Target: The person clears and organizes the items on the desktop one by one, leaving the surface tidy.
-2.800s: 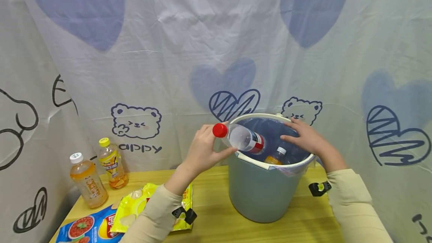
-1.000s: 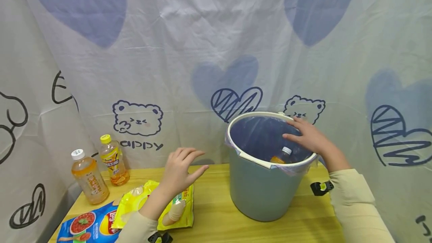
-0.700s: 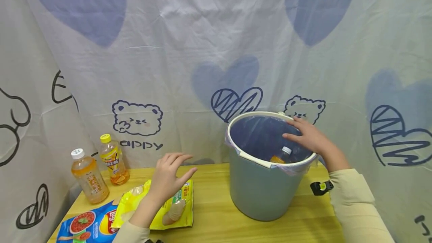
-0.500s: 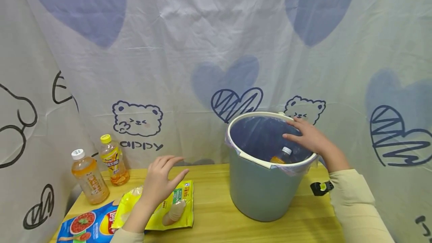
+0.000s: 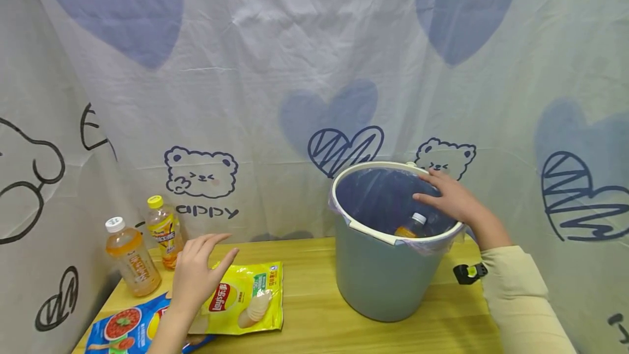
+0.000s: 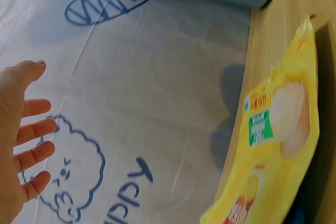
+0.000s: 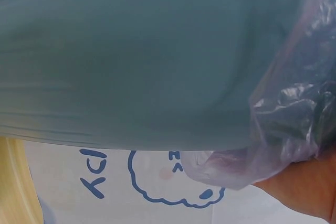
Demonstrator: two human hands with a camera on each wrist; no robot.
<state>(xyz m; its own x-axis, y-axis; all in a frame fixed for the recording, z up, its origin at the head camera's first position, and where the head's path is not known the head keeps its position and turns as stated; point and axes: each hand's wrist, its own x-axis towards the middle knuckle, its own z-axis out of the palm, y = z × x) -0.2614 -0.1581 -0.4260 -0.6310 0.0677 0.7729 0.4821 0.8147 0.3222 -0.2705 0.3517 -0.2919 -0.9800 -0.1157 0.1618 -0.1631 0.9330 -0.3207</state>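
In the head view my left hand (image 5: 196,272) hovers with spread fingers and nothing in them, over the left part of a yellow bag of chips (image 5: 245,302). The left wrist view shows that palm (image 6: 10,145) with its fingers apart. A blue bag of chips (image 5: 130,324) lies partly under the yellow one and behind my forearm. My right hand (image 5: 452,198) rests on the rim of a grey-blue trash bin (image 5: 383,283), fingers extended over the opening. Inside the bin a white-capped bottle (image 5: 413,226) with orange content shows. A liner bag (image 7: 289,124) overhangs the rim.
Two bottles stand at the table's back left: a white-capped one (image 5: 132,261) and a yellow-capped one (image 5: 166,234), both with orange drink. A printed curtain (image 5: 275,195) hangs right behind the wooden table (image 5: 309,299).
Earlier my left hand held a red-capped bottle over the bin; that bottle is now out of sight. The empty left hand has moved left to the chip bags. The right hand has stayed at the rim.
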